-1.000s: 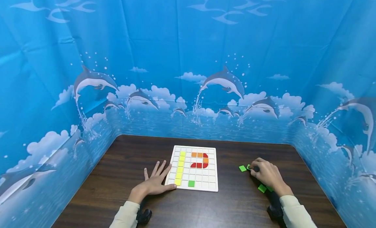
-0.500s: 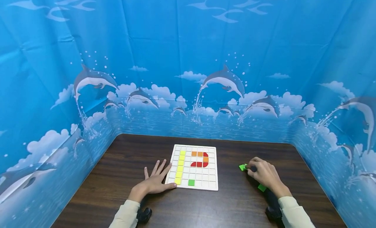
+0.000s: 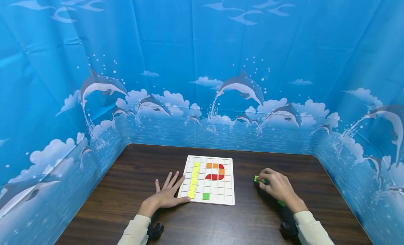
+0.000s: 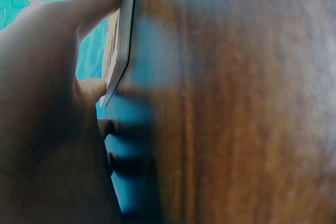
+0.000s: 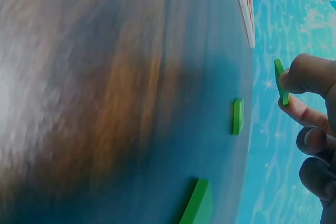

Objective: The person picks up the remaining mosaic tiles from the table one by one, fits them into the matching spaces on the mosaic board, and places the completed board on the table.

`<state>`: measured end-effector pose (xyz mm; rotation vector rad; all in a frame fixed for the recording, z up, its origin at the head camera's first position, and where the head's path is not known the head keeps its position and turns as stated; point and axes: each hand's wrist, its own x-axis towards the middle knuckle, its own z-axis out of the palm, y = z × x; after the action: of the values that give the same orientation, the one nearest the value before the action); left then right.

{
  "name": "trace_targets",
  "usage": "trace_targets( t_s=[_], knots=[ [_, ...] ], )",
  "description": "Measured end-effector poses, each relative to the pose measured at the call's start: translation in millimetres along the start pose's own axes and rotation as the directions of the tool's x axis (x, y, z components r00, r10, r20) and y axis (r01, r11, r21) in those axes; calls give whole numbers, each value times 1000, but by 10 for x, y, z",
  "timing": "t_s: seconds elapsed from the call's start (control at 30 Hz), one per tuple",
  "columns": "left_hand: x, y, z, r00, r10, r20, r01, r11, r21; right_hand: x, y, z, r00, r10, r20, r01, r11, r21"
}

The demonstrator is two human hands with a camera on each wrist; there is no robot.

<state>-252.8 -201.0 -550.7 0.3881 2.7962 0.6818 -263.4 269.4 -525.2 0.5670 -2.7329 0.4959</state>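
My right hand (image 3: 277, 185) pinches a green square tile (image 5: 282, 82) between thumb and index finger, held up off the table in the right wrist view. Two more green tiles lie below it on the table, a farther one (image 5: 238, 116) and a nearer one (image 5: 197, 203). My left hand (image 3: 165, 197) lies with fingers spread at the left side of a white grid board (image 3: 224, 191), thumb on its near-left corner. The board carries a yellow column (image 3: 193, 181), a curved red and orange shape (image 3: 222, 172) and one green tile (image 3: 206, 196) near its front edge.
Dark wooden table (image 3: 202, 224) under everything. A blue curtain (image 3: 202, 62) printed with dolphins encloses its back and sides. Black straps sit at both wrists.
My right hand has shifted slightly left, carrying the pinched green tile over toward another tile on the table. The left hand and board have stayed in place.
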Motion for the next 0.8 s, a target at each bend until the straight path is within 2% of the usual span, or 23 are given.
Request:
trace_targets(
  t_s=[0.3, 0.53, 0.8],
  knots=[
    [25, -63, 41, 1000, 6, -4, -6, 1000, 8, 61, -151, 28, 998, -55, -39, 56, 998, 14],
    [46, -79, 56, 1000, -24, 8, 24, 999, 37, 127, -321, 43, 995, -83, -57, 86, 995, 46],
    [-29, 25, -36, 1000, 7, 11, -8, 1000, 9, 203, -529, 63, 988, -132, -78, 137, 989, 62]
  ],
)
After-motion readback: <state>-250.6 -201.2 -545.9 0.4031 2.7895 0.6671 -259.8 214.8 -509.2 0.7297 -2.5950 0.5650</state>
